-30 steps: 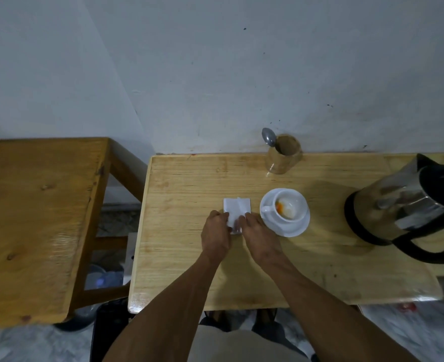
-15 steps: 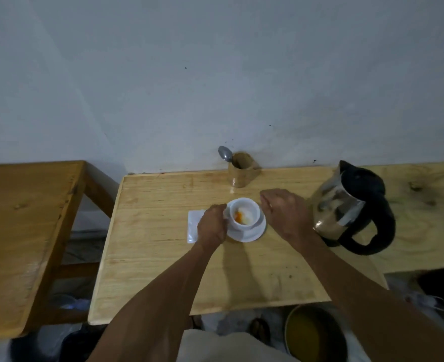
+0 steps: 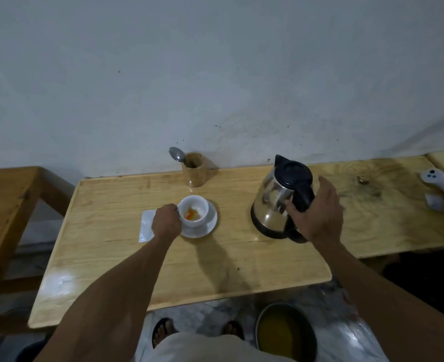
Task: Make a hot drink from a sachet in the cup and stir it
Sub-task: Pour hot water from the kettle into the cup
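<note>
**Cup steadied, kettle in hand**

Nearest us, our left hand (image 3: 165, 222) has its fingers (image 3: 172, 208) clenched on the handle side of the white cup (image 3: 193, 210), which sits on its saucer (image 3: 210, 226) on the desk (image 3: 215, 267). Orange powder shows inside the cup. The white sachet (image 3: 145, 227) lies flat, partly under that hand. Off to the right, our right hand (image 3: 317, 212) is grasping the black handle of the steel kettle (image 3: 275, 202), still standing on the desk. Beyond the left fingers, by the wall, a spoon (image 3: 177, 154) pokes out of a wooden holder (image 3: 194, 170).
</note>
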